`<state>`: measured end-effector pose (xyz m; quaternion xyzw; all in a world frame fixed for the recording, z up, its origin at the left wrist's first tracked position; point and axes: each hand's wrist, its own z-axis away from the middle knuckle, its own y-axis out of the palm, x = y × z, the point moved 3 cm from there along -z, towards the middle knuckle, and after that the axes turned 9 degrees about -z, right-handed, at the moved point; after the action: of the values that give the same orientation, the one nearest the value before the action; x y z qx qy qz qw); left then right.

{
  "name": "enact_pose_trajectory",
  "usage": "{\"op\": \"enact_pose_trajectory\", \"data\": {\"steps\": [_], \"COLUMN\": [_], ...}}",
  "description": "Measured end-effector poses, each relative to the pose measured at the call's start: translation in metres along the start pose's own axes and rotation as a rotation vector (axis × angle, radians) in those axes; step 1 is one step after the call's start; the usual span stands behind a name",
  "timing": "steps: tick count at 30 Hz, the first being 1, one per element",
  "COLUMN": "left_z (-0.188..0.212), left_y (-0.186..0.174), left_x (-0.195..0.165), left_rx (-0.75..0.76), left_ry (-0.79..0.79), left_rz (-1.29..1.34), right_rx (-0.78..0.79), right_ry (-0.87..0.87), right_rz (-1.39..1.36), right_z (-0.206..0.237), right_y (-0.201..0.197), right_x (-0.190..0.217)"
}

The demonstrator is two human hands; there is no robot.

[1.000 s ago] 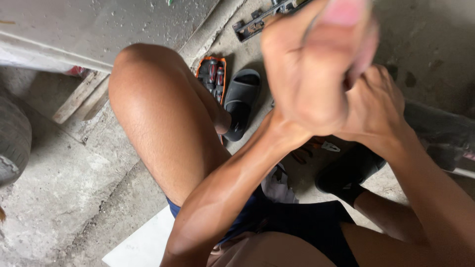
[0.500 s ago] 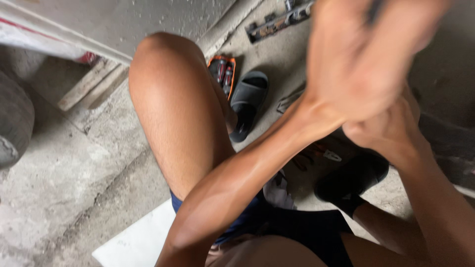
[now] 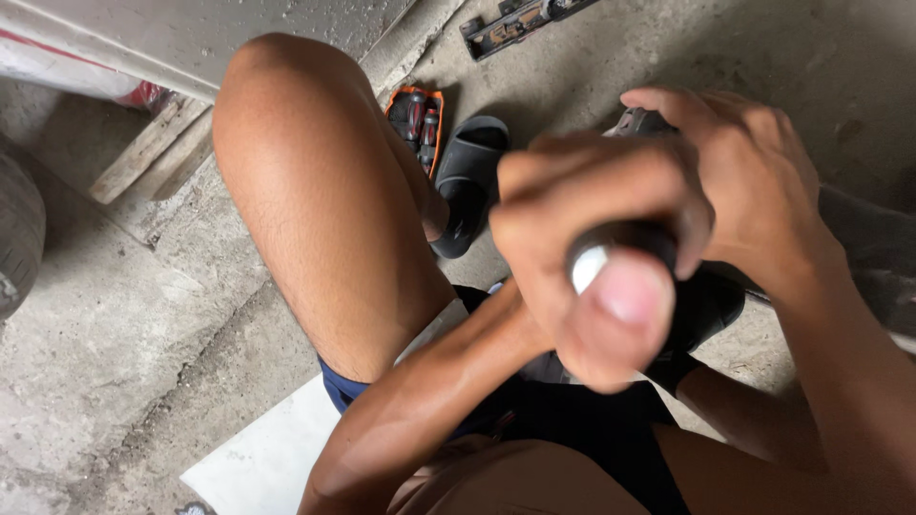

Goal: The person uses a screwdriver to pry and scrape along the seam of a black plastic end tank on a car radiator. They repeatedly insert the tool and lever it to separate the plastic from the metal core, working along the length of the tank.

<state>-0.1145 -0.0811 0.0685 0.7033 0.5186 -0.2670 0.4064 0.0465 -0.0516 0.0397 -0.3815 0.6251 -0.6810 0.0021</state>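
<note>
Both hands have dropped from the top edge of the view toward its middle, and the camera now tips down more steeply than half a second ago. Left hand (image 3: 596, 253) sits closest to the lens, fingers wrapped tight around a dark cylindrical handle (image 3: 620, 243); its pale round end faces the camera just above the blurred thumb. Grip is pressed together on that handle. Right hand (image 3: 739, 176) lies just behind, fingers curled over the far part of the same tool, touching it; what lies under the palm is hidden.

Below the hands: dark shorts, and a white sheet (image 3: 272, 453) on the concrete floor (image 3: 114, 324) under the raised left knee (image 3: 286, 105).

Farther out, a black sandal (image 3: 472, 176) lies beside the shin, with an orange case of screwdrivers (image 3: 417, 114) just beyond it. A long metal part (image 3: 520, 21) lies near the top edge. A wooden slat (image 3: 148, 148) and part of a tyre (image 3: 17, 234) sit at left.
</note>
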Motion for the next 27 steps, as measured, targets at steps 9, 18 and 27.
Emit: {"op": "enact_pose_trajectory", "data": {"steps": [9, 18, 27], "left_z": [-0.003, -0.029, -0.038], "left_y": [0.049, 0.064, 0.063], "left_x": [-0.003, 0.025, 0.031], "left_rx": [0.033, 0.072, 0.067], "left_ry": [0.168, 0.124, 0.096], "left_rz": [-0.170, -0.416, -0.329], "right_rx": [-0.037, -0.128, -0.149], "right_ry": [0.007, -0.012, -0.031], "right_rz": [0.080, 0.119, 0.139], "right_z": [0.014, 0.037, 0.032], "right_y": [-0.003, -0.005, 0.003], "right_x": [0.009, -0.010, -0.015]}}
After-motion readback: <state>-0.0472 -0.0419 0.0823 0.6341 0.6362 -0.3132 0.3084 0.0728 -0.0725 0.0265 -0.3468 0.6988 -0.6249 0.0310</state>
